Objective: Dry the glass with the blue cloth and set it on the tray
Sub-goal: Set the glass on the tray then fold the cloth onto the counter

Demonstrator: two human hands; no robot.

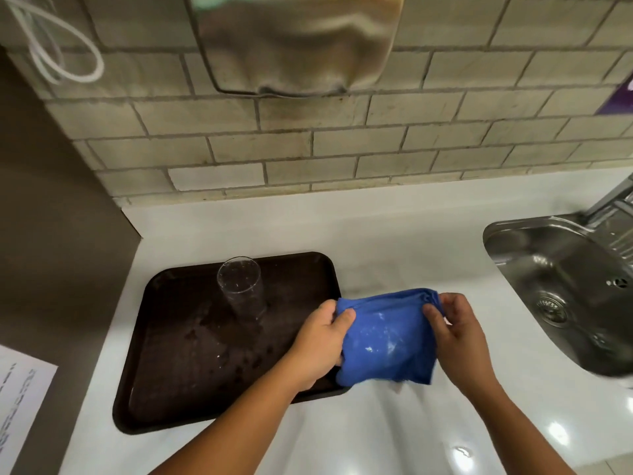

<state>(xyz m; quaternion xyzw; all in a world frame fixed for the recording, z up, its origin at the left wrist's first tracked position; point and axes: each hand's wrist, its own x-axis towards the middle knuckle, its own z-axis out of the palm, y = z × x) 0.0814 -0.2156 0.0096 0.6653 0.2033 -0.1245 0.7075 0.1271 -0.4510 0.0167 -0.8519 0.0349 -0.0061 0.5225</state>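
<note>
We see the glass (241,289) standing upright on the dark tray (178,365), untouched. Left hand (317,344) and right hand (457,332) each pinch the blue cloth (387,337), stretched between them above the table (394,234)

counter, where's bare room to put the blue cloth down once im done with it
Bare counter runs between the tray and the sink, back to the tiled wall. The near counter strip is crossed by both forearms. The tray's far end holds the glass; its near half looks wet.

Sink (561,269) cut off at right
</note>
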